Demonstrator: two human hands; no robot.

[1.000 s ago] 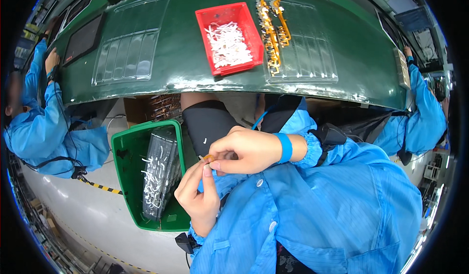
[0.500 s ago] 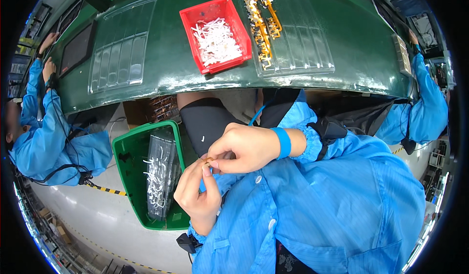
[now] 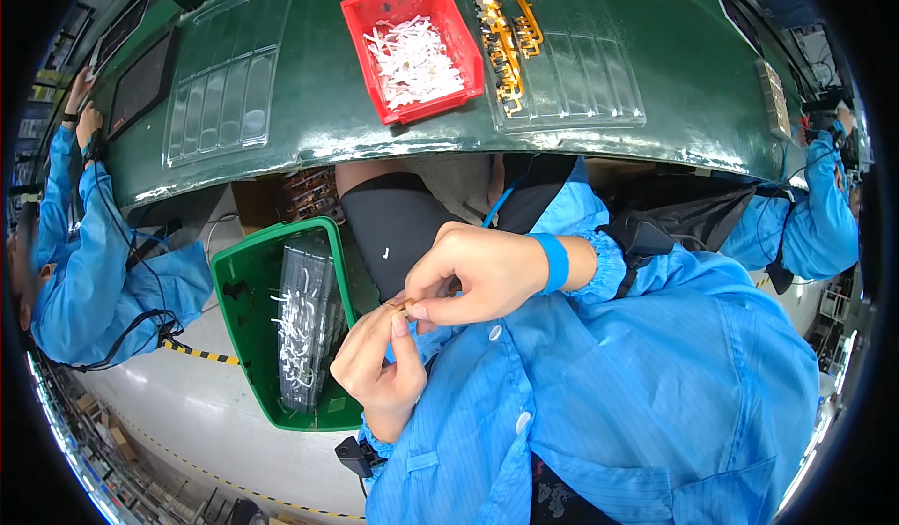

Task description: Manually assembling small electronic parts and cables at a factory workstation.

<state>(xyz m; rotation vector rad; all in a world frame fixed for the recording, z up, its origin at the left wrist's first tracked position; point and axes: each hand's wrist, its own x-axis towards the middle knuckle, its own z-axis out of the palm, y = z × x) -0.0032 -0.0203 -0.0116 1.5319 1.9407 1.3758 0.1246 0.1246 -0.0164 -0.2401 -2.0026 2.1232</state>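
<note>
In front of my lap my two hands meet at the fingertips. Between them is a small orange-gold piece that looks like a flexible circuit (image 3: 405, 310), mostly covered by the fingers. My left hand (image 3: 382, 366) pinches it from below with thumb and forefinger. From the right, my right hand (image 3: 487, 272), with a blue band at its wrist, pinches the same piece. On the table beyond, several orange flexible circuits (image 3: 506, 52) lie on a clear ribbed plastic tray (image 3: 590, 80). Left of them stands a red bin (image 3: 433, 109) filled with white strips (image 3: 415, 61).
A green bin (image 3: 223, 277) on the floor at left holds clear plastic trays (image 3: 318, 272) and white strips. Another clear tray (image 3: 220, 103) and a dark tablet-like panel (image 3: 142, 85) lie on the green table (image 3: 318, 122). People in blue coats sit at both sides.
The view has shifted slightly, so the table sits a little higher. My hands stay pinched together around the small piece. The person at the right has moved an arm.
</note>
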